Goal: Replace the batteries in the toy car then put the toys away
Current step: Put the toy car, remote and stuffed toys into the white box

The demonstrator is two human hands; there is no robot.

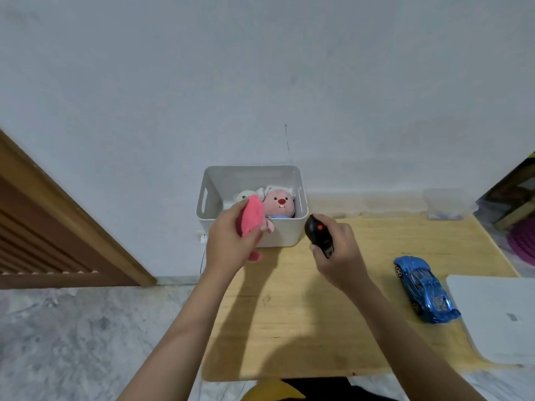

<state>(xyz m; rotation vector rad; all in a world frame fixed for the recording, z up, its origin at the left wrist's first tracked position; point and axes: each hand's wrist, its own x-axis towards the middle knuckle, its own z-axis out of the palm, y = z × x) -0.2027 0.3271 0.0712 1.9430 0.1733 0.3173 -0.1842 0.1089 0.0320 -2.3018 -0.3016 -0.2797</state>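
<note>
A white bin (285, 235) stands at the far left end of the wooden table (347, 328), with a pink-faced plush (279, 204) and a white plush (244, 195) inside. My left hand (228, 241) grips a pink soft toy (252, 218) at the bin's front left rim. My right hand (338, 250) holds a black remote control (317, 230) with a red button, just right of the bin. A blue toy car (424, 287) lies on the table to the right, apart from both hands.
A white flat box (498, 316) lies at the table's right edge beside the car. Clear plastic containers (405, 205) line the wall behind the table. A wooden door (58, 227) stands at the left over the marble floor (86, 337).
</note>
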